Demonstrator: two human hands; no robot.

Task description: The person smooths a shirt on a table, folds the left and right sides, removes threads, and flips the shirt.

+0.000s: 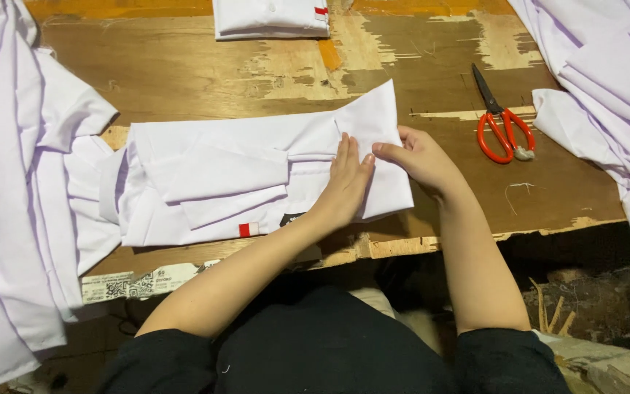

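Shirt: a white shirt [213, 182] lies flat on the wooden worktop [184, 73], straight ahead of the person and just beyond the near edge.
Long axis: it runs left to right, collar end to the left, folded lower end to the right; a sleeve lies folded across the middle, with a small red tab near the near edge.
Left hand [344, 186]: palm down and fingers straight, pressing flat on the shirt's right part; it grips nothing.
Right hand [421, 157]: at the shirt's right edge, thumb and fingers pinching the folded-over cloth beside the left fingertips.
Nearer hand: both touch the shirt at its right end; the collar end lies well apart, to the left of both.
Scissors [503, 124]: red-handled, lying on the worktop to the right of the right hand, not touching the shirt.
Piles: loose white garments [9, 182] heaped at left, more [607, 87] at right, a folded shirt [271, 18] at the far edge.
Containers: none shows.
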